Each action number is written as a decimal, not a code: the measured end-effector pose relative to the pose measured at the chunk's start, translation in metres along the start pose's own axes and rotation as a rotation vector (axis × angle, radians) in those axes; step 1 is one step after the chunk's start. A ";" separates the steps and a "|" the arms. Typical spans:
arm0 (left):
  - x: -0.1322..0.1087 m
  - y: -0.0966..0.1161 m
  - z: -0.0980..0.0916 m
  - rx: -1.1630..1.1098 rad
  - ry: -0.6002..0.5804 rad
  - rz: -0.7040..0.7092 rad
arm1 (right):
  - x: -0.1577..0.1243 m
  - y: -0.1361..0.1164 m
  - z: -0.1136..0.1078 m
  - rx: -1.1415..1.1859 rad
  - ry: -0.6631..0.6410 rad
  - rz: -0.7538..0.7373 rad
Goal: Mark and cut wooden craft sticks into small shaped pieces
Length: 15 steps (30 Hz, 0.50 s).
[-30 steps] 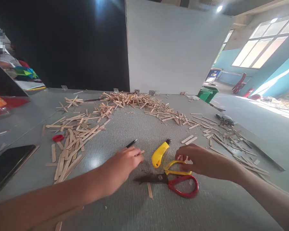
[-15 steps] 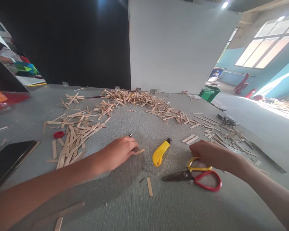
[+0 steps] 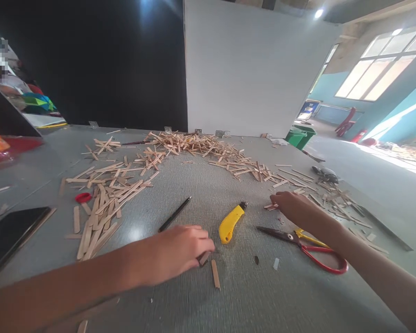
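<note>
My left hand (image 3: 180,254) is low over the table, its fingers closed on a short piece of wooden craft stick (image 3: 204,257). Just in front of it lies a longer craft stick (image 3: 215,274), flat on the table. A black pen (image 3: 175,214) rests beyond the left hand. Between the hands is a yellow utility knife (image 3: 231,224). My right hand (image 3: 293,206) has its fingers together on small craft sticks (image 3: 271,206), which they partly cover. Scissors (image 3: 293,237) with one yellow and one red handle lie open beside the right wrist, the red loop partly under the forearm.
Craft sticks lie heaped in an arc (image 3: 194,144) along the back and left. A phone (image 3: 17,231) and a red ring-shaped piece (image 3: 83,198) are at left. Scraps and a metal strip (image 3: 384,229) lie at right. An upright panel (image 3: 256,69) stands behind.
My left hand has come nearer with the stick piece, uncovering the pen. My right hand has moved slightly forward onto the small sticks. The scissors have shifted to the right and turned.
</note>
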State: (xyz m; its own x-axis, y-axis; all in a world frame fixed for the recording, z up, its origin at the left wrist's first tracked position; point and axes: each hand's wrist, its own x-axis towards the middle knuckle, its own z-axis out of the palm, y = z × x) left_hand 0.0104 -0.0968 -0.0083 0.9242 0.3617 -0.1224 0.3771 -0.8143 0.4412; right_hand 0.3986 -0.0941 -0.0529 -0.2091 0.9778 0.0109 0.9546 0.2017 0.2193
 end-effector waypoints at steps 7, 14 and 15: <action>-0.001 0.020 0.016 0.245 0.033 0.213 | -0.003 0.008 0.011 0.033 -0.025 -0.031; -0.002 0.029 0.014 0.560 -0.069 0.276 | -0.005 0.009 0.012 0.064 0.017 -0.011; -0.003 0.031 0.014 0.584 -0.071 0.283 | -0.006 0.009 0.010 0.066 0.027 -0.016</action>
State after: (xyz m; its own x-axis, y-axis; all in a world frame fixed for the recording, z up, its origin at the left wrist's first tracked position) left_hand 0.0203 -0.1288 -0.0065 0.9868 0.0827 -0.1393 0.0708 -0.9935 -0.0887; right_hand 0.4104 -0.0975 -0.0613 -0.2288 0.9729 0.0341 0.9629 0.2210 0.1549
